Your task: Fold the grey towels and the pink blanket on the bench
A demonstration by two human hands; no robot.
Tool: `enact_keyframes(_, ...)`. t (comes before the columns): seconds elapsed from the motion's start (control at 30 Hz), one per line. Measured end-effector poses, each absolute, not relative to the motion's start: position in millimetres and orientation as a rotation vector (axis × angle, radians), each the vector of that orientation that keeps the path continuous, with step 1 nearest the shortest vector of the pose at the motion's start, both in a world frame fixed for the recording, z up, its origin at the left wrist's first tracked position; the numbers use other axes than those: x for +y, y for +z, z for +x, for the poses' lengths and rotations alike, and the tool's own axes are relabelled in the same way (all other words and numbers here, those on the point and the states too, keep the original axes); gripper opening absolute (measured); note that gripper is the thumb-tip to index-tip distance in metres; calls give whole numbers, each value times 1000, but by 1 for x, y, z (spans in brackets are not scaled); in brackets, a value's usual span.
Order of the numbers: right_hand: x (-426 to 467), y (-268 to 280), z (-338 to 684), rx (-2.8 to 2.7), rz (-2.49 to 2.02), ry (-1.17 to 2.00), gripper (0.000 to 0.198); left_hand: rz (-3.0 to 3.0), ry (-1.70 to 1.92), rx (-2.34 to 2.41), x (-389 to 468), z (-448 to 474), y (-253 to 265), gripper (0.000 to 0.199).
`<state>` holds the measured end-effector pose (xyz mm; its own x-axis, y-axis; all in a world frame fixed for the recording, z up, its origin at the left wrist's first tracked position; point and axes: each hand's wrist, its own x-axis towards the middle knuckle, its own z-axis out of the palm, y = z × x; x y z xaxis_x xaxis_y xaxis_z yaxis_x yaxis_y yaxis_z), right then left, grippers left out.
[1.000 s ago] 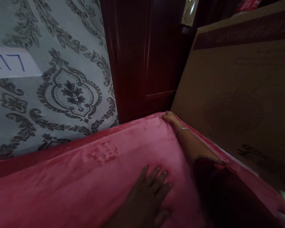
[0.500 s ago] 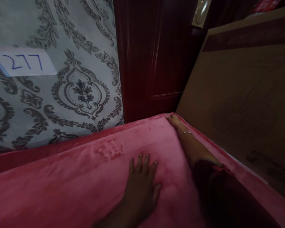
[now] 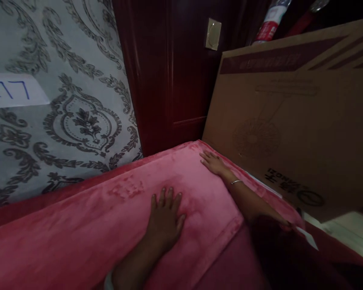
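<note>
A pink plush blanket [image 3: 109,225] lies folded with a thick straight edge along its near right side. My left hand [image 3: 165,221] rests flat on its top, fingers spread. Farther off, my right hand [image 3: 212,162] lies palm down near the blanket's far right corner, fingers stretched out, with a thin bracelet [image 3: 236,182] at the wrist. Neither hand grips anything. Darker brushed patches mark the pile around my left hand.
Patterned wallpaper [image 3: 87,121] with a paper label [image 3: 15,90] borders the far left. A dark red wooden panel [image 3: 157,80] stands behind the far corner. A large cardboard box [image 3: 305,121] leans along the right, with a bottle [image 3: 272,22] behind its top.
My right hand has come off the far corner's edge and now lies flat, a little nearer. My left hand stays spread on the blanket. The view has turned right, showing more of the box.
</note>
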<state>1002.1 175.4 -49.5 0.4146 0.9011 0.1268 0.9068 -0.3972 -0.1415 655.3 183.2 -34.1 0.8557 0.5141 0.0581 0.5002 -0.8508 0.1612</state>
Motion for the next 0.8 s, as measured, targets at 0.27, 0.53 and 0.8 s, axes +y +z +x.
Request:
enact_keyframes(0.27, 171, -32, 1008, -1422, -2583, 54, 54, 2798, 68, 759, 199, 636, -12, 64)
enact_keyframes(0.53, 229, -18, 849, -2028, -2065, -57, 58, 2803, -21, 1414, 289, 529, 5, 63)
enact_keyframes(0.8, 275, -32, 742, -2579, -1574, 179, 65, 2839, 110, 1601, 326, 489, -33, 63)
